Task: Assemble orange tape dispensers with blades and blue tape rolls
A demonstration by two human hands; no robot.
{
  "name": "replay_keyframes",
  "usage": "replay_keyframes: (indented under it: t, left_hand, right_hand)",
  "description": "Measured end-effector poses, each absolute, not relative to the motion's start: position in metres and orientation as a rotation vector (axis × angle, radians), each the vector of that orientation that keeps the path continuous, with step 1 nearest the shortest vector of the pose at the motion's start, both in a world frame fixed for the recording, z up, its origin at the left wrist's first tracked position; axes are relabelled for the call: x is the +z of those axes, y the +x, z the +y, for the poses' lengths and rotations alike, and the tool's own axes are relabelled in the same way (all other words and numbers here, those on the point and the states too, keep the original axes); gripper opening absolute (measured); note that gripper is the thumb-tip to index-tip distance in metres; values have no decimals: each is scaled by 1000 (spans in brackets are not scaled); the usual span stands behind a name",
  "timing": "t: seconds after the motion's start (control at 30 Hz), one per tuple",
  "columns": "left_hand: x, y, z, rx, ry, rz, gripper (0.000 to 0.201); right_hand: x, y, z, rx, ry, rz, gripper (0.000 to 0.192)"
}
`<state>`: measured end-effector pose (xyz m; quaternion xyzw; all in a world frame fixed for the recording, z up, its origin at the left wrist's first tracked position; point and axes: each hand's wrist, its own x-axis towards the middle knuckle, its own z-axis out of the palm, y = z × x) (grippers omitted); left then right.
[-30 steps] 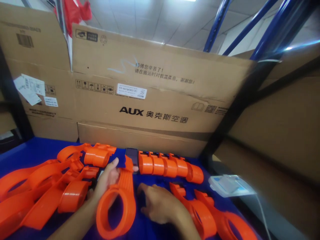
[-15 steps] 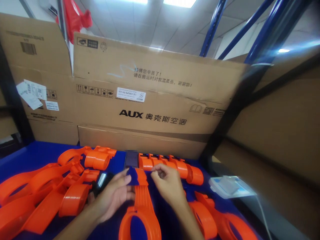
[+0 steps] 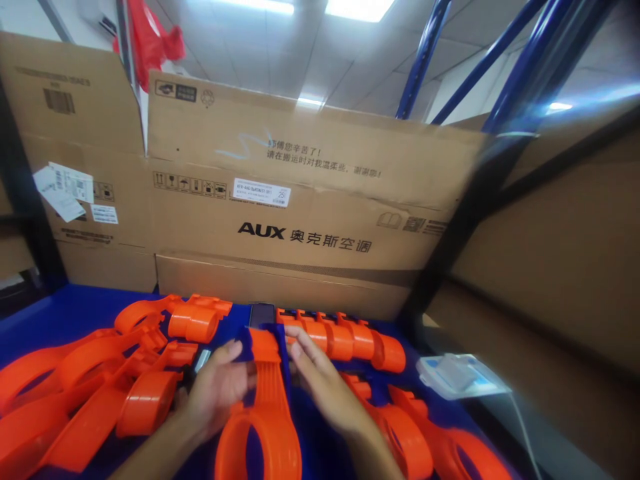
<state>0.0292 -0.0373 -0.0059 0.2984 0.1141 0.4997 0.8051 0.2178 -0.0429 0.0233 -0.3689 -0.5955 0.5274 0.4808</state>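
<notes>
An orange plastic tape dispenser [image 3: 273, 393] stands tilted between my hands, its big ring toward me and its ribbed neck pointing away. Around its orange top, dark blue material [image 3: 281, 343] shows on both sides. My left hand [image 3: 220, 383] holds it from the left, with the thumb up near the blue edge and the fingers reaching behind the neck. On the other side, my right hand [image 3: 323, 383] has its thumb and fingertips against the blue edge. The exact contact of the hidden fingers cannot be made out.
Several like orange dispensers [image 3: 150, 400] lie at the left, and a row of them [image 3: 353, 339] stands at the back. More orange parts [image 3: 407, 440] lie at the right. A dark flat object [image 3: 263, 315], a clear plastic box [image 3: 463, 375] and a cardboard wall [image 3: 300, 273] border the blue surface.
The dispenser has shifted left, and my left hand has moved left with it. My right hand has uncurled from a pinch and come to the blue edge at the dispenser's top.
</notes>
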Motion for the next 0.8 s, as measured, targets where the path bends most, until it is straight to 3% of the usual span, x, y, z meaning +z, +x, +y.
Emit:
replay_keyframes:
  t: [0.27, 0.57, 0.8]
  left_hand:
    - [-3, 31, -39, 1165, 737, 315, 29]
    - [-5, 34, -37, 1358, 891, 425, 36]
    - [-5, 35, -34, 1384, 892, 464, 33]
  right_hand:
    - [16, 211, -40, 1026, -925, -1559, 33]
    - [28, 231, -39, 680, -893, -1605, 31]
    - [25, 230, -35, 628, -859, -1699, 34]
